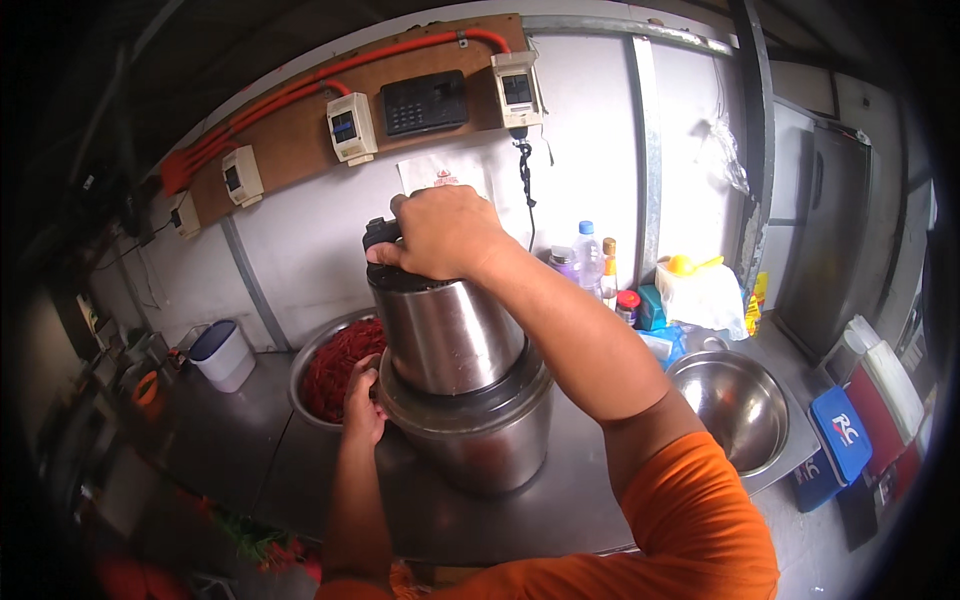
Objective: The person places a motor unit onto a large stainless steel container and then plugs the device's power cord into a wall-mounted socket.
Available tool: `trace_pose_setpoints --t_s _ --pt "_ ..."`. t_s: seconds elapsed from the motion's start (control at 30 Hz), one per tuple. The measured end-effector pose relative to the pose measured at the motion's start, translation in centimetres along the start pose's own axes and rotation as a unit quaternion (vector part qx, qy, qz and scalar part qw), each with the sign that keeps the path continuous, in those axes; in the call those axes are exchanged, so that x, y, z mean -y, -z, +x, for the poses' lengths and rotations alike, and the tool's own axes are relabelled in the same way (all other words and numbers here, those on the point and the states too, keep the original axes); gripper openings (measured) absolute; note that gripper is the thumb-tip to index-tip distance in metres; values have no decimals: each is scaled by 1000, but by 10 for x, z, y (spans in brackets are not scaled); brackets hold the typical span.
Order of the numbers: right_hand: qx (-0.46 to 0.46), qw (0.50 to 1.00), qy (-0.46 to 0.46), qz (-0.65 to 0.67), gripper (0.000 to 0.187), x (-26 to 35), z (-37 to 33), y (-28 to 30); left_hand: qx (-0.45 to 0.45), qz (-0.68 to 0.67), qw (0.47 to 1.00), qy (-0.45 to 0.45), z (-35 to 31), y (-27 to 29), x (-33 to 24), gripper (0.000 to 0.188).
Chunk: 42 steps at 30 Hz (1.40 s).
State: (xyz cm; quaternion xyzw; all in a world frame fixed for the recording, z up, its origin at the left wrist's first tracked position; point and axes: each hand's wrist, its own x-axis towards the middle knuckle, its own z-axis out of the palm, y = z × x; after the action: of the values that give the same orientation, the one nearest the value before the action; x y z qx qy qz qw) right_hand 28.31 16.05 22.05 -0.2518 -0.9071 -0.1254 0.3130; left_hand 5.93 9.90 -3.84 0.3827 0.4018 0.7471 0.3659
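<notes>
Pressing down from above, the right hand (443, 232) lies at the upper middle of the frame on the black lid (400, 276) of a steel grinder (450, 340), fingers curled over the lid's black knob and closed on it. The grinder fills the centre of the frame: a narrower upper drum sits in a wider steel base (480, 430), which stands on the steel counter (480, 510). The left hand (362, 400) comes up from the lower edge just left of centre and rests against the left side of the base where the two drums meet; its fingers bend round the rim, but how firmly they grip cannot be told.

Just behind the left hand, left of the grinder, a steel bowl (308, 375) holds red chillies (340, 365). Further left on the counter stands a white tub (225, 358) with a blue lid. At the right of the frame a second steel bowl (735, 400) stands on the counter. Behind it, against the wall, are bottles (588, 258), a yellow scoop (685, 265) on a white bag and a blue box (840, 432) at the far right edge. Across the upper left, a brown board (300, 140) on the wall carries white switch boxes and red cables. An orange sleeve (690, 510) covers the right upper arm at the lower right.
</notes>
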Motion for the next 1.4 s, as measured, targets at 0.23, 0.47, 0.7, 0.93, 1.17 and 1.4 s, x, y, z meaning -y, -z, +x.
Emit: trace_pose_setpoints --t_s 0.23,0.47,0.7,0.93,1.17,1.4 --pt "-13 1000 4 21 61 2 1 -1 2 -2 1000 -6 -3 4 -2 31" --pt "19 995 90 34 62 -41 32 -11 5 15 999 29 -3 -10 -8 30" --pt "291 911 -165 241 49 -20 53 14 52 -11 997 47 -7 1 -14 28" --pt "335 870 -234 277 44 -15 64 13 62 -8 996 62 1 7 -10 30" --pt "321 864 -237 308 43 -14 64 11 19 0 998 67 -5 -1 -17 38" --pt "299 872 -232 310 45 -6 62 13 50 -24 996 64 -8 0 -22 36"
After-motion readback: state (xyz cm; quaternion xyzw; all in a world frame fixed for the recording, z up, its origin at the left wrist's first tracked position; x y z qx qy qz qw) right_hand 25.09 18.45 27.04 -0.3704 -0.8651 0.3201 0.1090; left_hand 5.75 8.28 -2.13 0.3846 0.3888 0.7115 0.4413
